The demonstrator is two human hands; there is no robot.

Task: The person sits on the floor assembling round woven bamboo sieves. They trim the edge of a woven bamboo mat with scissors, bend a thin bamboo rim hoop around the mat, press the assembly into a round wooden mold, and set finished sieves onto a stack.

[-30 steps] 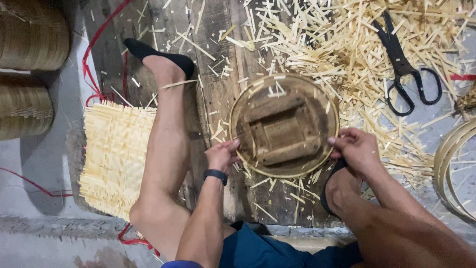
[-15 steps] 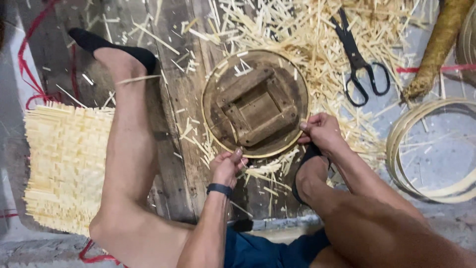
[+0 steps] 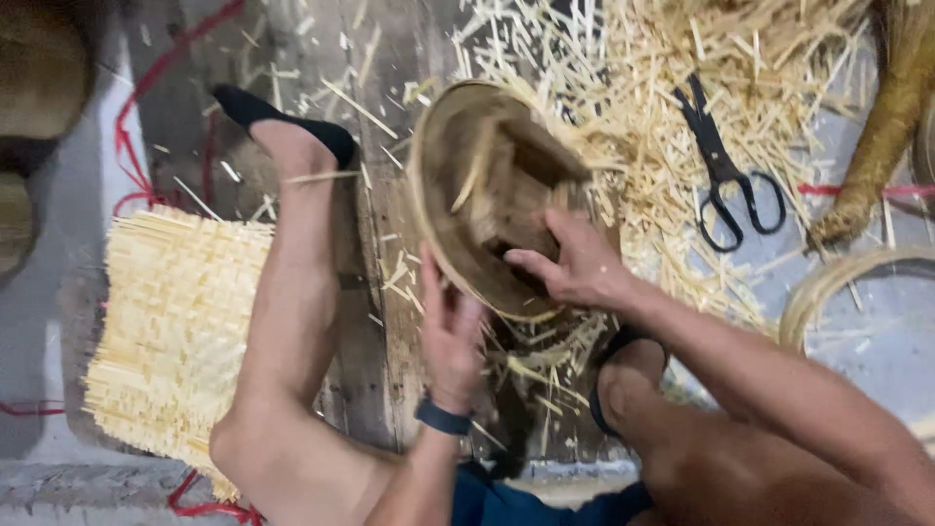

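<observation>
Round bamboo basket frame [image 3: 477,195] was lying flat on the floor half a second ago; now it's tipped up on edge, open side facing right, centre of the frame. Left to right: woven bamboo mat [image 3: 170,331] lies flat at lower left, red cord [image 3: 146,107] loops above it at upper left. Bare leg with black sock [image 3: 292,136] runs over the mat's right edge. Left hand [image 3: 450,336] sits just below centre, palm open against the frame's lower rim, fingers spread wide, not closed on it; dark wristband [image 3: 443,417] on that wrist. Right hand [image 3: 575,263] reaches into the tilted frame, grip closed on the wooden block [image 3: 526,209] inside. Bamboo offcuts [image 3: 633,117] litter the floor behind. Black scissors [image 3: 726,170] lie on them at upper right, well apart from both hands. Bamboo hoop [image 3: 838,282] at right edge.
</observation>
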